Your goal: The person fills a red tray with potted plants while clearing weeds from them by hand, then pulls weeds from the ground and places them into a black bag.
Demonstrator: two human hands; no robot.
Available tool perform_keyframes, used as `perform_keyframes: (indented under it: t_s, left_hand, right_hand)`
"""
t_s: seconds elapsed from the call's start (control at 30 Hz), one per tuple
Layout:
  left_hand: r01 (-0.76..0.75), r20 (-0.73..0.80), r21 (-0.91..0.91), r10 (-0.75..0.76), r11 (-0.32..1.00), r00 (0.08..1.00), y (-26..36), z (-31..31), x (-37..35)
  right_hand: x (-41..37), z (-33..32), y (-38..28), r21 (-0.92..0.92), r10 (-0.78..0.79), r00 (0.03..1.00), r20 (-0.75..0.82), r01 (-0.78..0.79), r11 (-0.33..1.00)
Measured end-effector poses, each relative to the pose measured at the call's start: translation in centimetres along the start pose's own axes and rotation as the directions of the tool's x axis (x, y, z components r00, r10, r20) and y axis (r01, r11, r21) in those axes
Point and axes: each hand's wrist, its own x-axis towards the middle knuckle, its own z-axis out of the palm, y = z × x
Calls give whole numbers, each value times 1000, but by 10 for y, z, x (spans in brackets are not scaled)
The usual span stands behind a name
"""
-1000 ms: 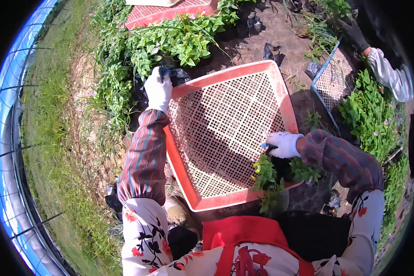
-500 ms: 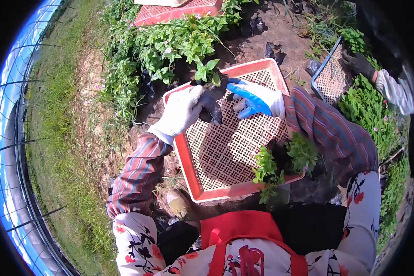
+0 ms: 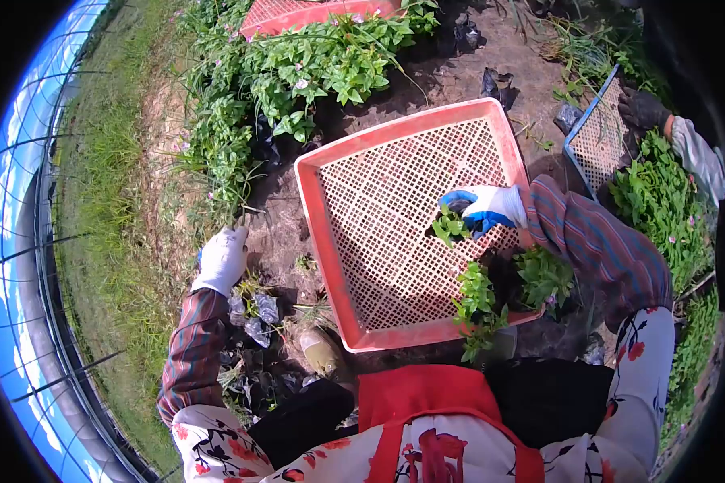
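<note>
My right hand [image 3: 485,208], in a white glove with blue coating, is closed around a small leafy seedling [image 3: 449,226]; a dark lump at its base is mostly hidden by the fingers. It is over the right part of the red-rimmed lattice tray [image 3: 328,241]. My left hand [image 3: 222,259], in a similar glove, is off to the tray's left, low over the ground by the weeds. Its fingers look curled in, and whatever they hold is hidden. Other seedlings [image 3: 476,291] stand in the tray's near right corner.
Crumpled black plastic bags [image 3: 259,315] lie below my left hand. Leafy plants [image 3: 298,80] grow beyond the tray, with another red tray [image 3: 322,14] behind. At right, a co-worker's dark-gloved hand [image 3: 643,109] is at a blue-rimmed tray [image 3: 598,145]. My boot [image 3: 321,352] is near the tray.
My left hand has moved from above the tray, where it held a dark-bagged seedling, out to the left. My right hand, open before, has come down and now holds a seedling.
</note>
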Motion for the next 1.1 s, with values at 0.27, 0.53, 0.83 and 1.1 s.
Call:
perform_keyframes:
  t_s: [0.27, 0.53, 0.83, 1.1]
  left_hand:
    - [139, -12, -865, -298, 482, 954, 54, 68, 222]
    - [-10, -400, -815, -550, 580, 733, 59, 61, 211]
    - [-545, -694, -634, -93, 549, 714, 220, -42, 131]
    - [-449, -291, -837, 439, 313, 850, 329, -17, 109]
  right_hand:
    - [-13, 21, -38, -193, 477, 879, -16, -471, 861]
    - [-18, -14, -44, -290, 488, 868, -92, -492, 821]
    - [-45, -63, -60, 465, 500, 734, -460, -281, 840]
    - [-71, -23, -74, -642, 452, 829, -330, -548, 536]
